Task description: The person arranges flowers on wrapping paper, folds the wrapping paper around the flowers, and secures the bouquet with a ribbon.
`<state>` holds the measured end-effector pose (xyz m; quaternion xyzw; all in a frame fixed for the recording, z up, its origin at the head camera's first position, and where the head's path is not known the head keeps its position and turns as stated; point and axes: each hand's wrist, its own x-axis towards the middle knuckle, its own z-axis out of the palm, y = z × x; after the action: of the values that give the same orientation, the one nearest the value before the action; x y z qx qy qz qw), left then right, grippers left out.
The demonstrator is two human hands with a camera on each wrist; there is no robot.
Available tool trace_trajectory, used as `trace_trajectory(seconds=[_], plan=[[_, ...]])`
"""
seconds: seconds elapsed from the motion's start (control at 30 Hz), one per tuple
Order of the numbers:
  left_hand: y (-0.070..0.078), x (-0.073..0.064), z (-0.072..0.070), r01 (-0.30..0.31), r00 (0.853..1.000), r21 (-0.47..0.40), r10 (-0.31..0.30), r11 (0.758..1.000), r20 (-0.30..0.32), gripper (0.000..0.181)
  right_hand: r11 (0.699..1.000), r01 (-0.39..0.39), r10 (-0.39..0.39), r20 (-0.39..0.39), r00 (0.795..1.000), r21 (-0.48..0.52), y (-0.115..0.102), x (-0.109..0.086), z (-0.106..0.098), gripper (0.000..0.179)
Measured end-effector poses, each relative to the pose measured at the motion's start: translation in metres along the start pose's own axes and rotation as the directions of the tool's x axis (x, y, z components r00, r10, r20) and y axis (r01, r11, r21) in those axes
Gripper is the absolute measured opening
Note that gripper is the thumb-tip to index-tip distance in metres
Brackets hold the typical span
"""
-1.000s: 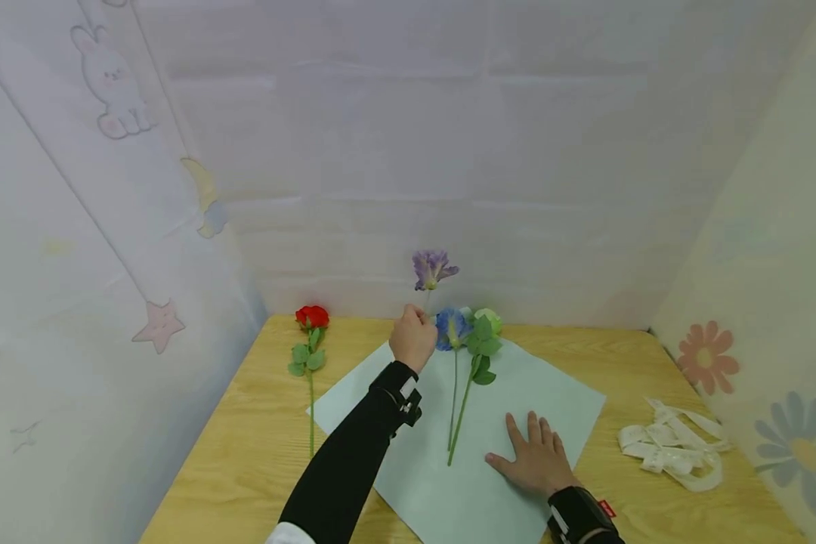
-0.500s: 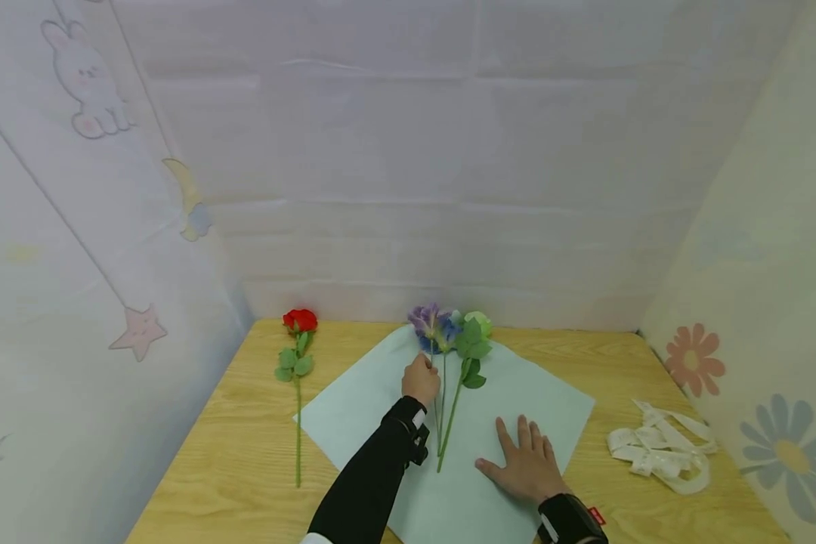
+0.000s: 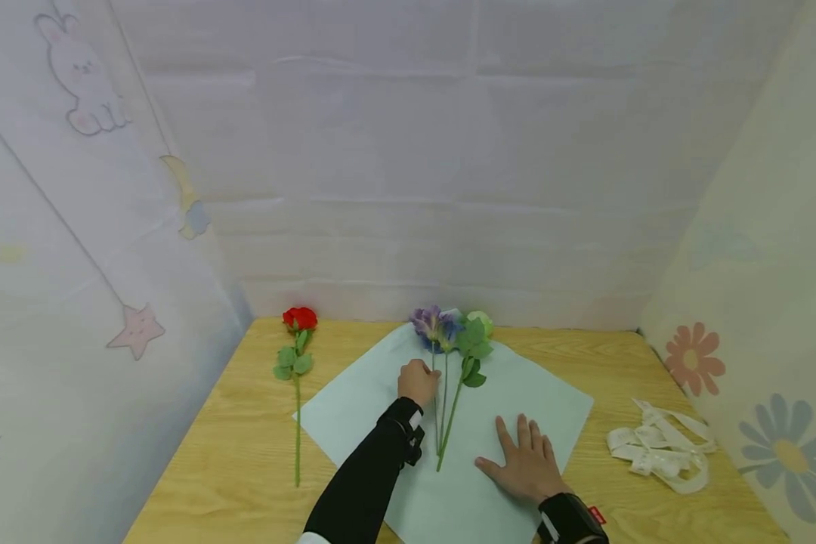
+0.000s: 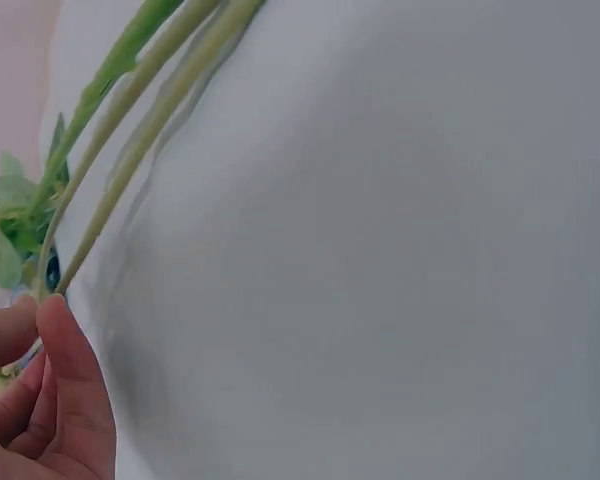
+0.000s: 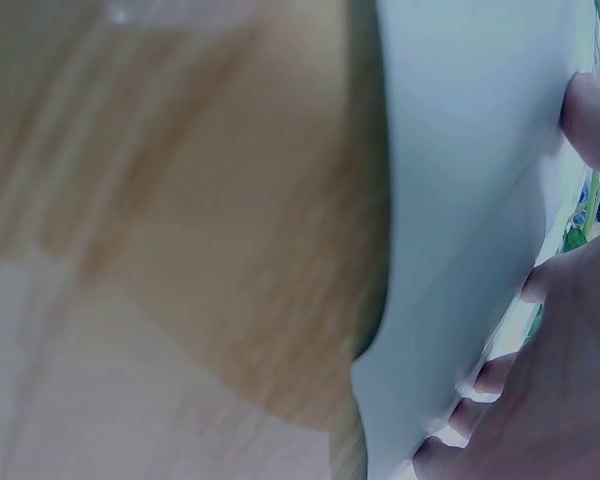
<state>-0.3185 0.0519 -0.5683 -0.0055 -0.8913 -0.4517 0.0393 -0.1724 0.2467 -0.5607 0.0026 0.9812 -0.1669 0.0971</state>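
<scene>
My left hand [image 3: 418, 383] pinches the thin stem of a purple flower [image 3: 424, 322] between thumb and fingertips, close below the bloom. In the left wrist view, the pinched stem [image 4: 115, 190] runs beside other stems. Right of it, a blue flower [image 3: 452, 334] and a pale green flower [image 3: 481, 322] with leaves lie on a light blue sheet of paper [image 3: 551, 400]. Their blooms crowd together at the sheet's far corner, the purple one partly over the blue. My right hand [image 3: 525, 465] rests flat on the paper with fingers spread.
A red rose [image 3: 301, 318] with a long stem lies on the wooden table [image 3: 238, 453] to the left of the paper. White ribbon [image 3: 663, 446] sits in a loose heap on the right. Printed cloth walls [image 3: 408, 227] stand behind and at both sides.
The purple flower has come down from above the table's far edge onto the paper beside the blue flower. My left hand has slid slightly nearer me; my right hand stays on the paper.
</scene>
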Motion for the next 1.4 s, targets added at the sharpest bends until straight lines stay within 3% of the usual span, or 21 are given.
trace_trajectory(seconds=[0.13,0.3,0.43,0.6,0.67,0.83,0.93,1.07,1.13,1.23,1.3,1.4], plan=[[0.011,0.003,-0.017,-0.029,0.999,0.024,0.03,0.999,-0.031,0.03,1.0,-0.003,0.003,0.014,1.0,0.003,0.003,0.002,-0.002,0.099],[0.011,0.014,-0.038,-0.087,0.984,0.183,0.113,0.979,-0.138,0.082,1.0,-0.003,0.003,0.021,1.0,0.002,0.012,0.007,-0.001,0.102],[0.004,0.022,-0.061,-0.066,0.98,0.272,0.113,0.96,-0.162,0.111,1.0,0.004,-0.005,0.019,1.0,0.009,0.017,0.009,0.0,0.104],[-0.007,0.03,-0.099,-0.017,0.983,0.337,0.077,0.941,-0.167,0.122,1.0,0.011,-0.011,0.015,1.0,0.023,0.022,0.008,-0.002,0.106],[-0.016,0.035,-0.115,0.018,0.979,0.394,0.064,0.919,-0.192,0.124,1.0,0.015,-0.015,0.013,1.0,0.022,0.024,0.008,-0.002,0.106],[-0.051,0.039,-0.154,0.116,0.965,0.439,0.004,0.891,-0.263,0.126,0.999,0.017,-0.017,0.017,1.0,0.029,0.025,0.008,-0.003,0.105],[-0.077,0.032,-0.171,0.216,0.957,0.422,-0.105,0.88,-0.27,0.127,0.999,0.012,-0.013,0.032,0.999,0.035,0.023,0.007,-0.005,0.105],[-0.104,0.016,-0.182,0.355,0.931,0.418,-0.277,0.836,-0.238,0.128,0.999,0.019,-0.02,0.037,0.999,0.027,0.019,0.006,-0.007,0.104],[-0.113,0.009,-0.184,0.392,0.919,0.431,-0.322,0.813,-0.228,0.127,0.999,0.024,-0.024,0.035,0.999,0.024,0.017,0.007,-0.007,0.104],[-0.124,0.002,-0.184,0.404,0.914,0.462,-0.331,0.789,-0.234,0.111,0.999,0.026,-0.028,0.039,0.999,0.031,0.013,0.007,-0.005,0.104],[-0.13,0.0,-0.182,0.408,0.913,0.491,-0.329,0.77,-0.243,0.093,0.999,0.032,-0.033,0.041,0.999,0.035,0.011,0.007,-0.003,0.103],[-0.133,-0.001,-0.183,0.407,0.913,0.503,-0.331,0.763,-0.237,0.06,0.999,0.041,-0.042,0.042,0.998,0.033,0.008,0.006,0.0,0.103]])
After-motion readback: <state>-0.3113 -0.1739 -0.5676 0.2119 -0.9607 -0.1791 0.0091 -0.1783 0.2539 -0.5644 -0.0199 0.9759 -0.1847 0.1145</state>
